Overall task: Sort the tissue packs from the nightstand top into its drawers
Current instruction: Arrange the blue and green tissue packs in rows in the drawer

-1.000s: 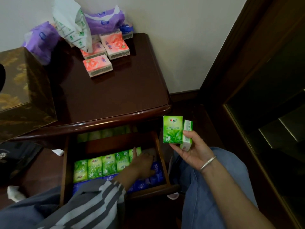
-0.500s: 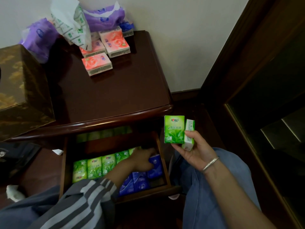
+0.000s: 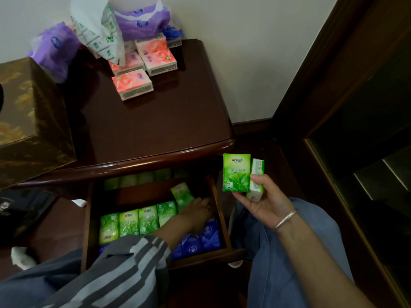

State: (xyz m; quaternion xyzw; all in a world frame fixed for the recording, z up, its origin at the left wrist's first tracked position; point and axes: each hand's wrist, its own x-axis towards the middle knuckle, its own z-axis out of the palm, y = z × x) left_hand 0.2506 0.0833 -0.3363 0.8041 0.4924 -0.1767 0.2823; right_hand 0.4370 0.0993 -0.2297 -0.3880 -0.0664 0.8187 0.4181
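**Hands at the open drawer**

The left hand (image 3: 195, 210) reaches into the drawer (image 3: 219, 207), touching a tilted green pack (image 3: 182, 193) beside the green row (image 3: 133, 221). The right hand (image 3: 264, 201) holds two green packs (image 3: 236, 172) upright. Pink packs (image 3: 133, 82) lie on the nightstand (image 3: 155, 125).

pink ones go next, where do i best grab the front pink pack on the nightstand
By its two short ends, from above. The front pink pack lies flat on the nightstand. Its left and right ends look free, while another pink pack sits close behind its far edge.
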